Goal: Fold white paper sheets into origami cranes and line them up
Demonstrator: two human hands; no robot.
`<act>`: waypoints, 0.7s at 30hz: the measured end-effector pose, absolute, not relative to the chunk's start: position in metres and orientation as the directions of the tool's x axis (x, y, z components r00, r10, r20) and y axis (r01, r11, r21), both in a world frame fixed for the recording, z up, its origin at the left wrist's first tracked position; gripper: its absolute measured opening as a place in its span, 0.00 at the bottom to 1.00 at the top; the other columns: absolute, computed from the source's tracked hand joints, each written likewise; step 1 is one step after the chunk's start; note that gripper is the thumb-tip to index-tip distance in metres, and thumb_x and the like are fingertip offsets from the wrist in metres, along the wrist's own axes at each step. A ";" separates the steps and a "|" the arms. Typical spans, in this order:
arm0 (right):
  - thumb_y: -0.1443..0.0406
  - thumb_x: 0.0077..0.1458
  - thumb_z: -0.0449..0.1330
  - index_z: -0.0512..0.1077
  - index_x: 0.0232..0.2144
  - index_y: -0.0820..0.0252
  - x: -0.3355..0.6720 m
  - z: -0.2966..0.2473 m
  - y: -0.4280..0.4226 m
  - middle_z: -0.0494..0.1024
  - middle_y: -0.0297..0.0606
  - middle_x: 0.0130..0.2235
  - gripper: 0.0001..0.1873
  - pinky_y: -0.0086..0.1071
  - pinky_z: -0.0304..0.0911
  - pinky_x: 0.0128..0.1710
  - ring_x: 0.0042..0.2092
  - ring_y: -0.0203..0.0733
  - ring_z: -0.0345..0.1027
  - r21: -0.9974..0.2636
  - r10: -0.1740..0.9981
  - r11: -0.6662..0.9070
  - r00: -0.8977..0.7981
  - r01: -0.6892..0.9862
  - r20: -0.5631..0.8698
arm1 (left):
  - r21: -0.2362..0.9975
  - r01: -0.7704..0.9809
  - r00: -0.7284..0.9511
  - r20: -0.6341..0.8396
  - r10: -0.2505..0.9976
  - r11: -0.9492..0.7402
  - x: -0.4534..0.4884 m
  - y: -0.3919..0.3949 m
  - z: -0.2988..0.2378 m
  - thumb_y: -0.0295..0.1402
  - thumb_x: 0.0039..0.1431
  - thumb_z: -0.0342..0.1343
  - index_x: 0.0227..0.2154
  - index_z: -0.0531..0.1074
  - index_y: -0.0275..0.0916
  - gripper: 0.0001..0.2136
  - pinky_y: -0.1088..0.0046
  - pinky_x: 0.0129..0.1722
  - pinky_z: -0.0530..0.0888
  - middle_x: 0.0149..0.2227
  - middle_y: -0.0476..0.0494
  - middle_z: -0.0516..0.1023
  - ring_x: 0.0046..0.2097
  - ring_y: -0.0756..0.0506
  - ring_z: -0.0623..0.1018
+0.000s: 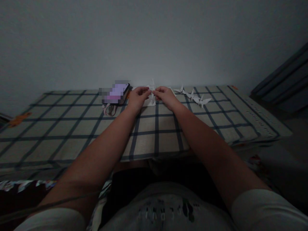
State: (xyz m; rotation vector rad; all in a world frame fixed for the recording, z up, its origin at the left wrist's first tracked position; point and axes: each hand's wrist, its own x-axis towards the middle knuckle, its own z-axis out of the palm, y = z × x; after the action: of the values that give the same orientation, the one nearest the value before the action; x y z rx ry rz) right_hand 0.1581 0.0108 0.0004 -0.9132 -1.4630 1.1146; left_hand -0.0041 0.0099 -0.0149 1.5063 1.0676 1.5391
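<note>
Both arms reach forward over a checked cloth (72, 128) on a low surface by the wall. My left hand (137, 96) and my right hand (166, 95) meet at a small white folded paper piece (151, 93). Each hand pinches it from its own side, fingers closed. The paper stands partly upright between the fingertips, with a flat white part under it. The light is dim and the fold's shape is hard to read.
Three white paper cranes (192, 95) lie in a row to the right of my hands. A phone with a lit screen (116, 93) lies to the left, a small looped object (109, 109) below it. A dark slanted panel (281, 86) stands at far right.
</note>
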 end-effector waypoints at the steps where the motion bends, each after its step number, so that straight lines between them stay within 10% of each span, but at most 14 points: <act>1: 0.65 0.55 0.64 0.68 0.25 0.60 0.158 0.000 0.011 0.68 0.27 0.22 0.10 0.24 0.58 0.26 0.25 0.28 0.60 -0.960 0.945 0.280 -0.174 -0.013 0.278 | 0.904 0.084 -0.081 0.426 0.901 -0.419 -0.005 0.012 -0.016 0.37 0.46 0.68 0.39 0.77 0.37 0.16 0.70 0.39 0.76 0.35 0.44 0.79 0.37 0.47 0.78; 21: 0.55 0.56 0.64 0.77 0.32 0.61 0.162 -0.006 0.023 0.78 0.35 0.31 0.14 0.26 0.66 0.31 0.31 0.32 0.69 -0.939 0.927 0.344 -0.162 0.014 0.337 | 0.883 0.164 -0.004 0.447 0.895 -0.440 -0.006 0.010 -0.015 0.41 0.48 0.67 0.37 0.81 0.36 0.16 0.66 0.41 0.77 0.36 0.40 0.83 0.36 0.45 0.80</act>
State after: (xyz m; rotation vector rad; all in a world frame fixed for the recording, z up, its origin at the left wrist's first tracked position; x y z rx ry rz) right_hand 0.1622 0.0229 -0.0063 -0.8962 -1.4990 1.0346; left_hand -0.0062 0.0103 -0.0154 1.6523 1.1064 1.4972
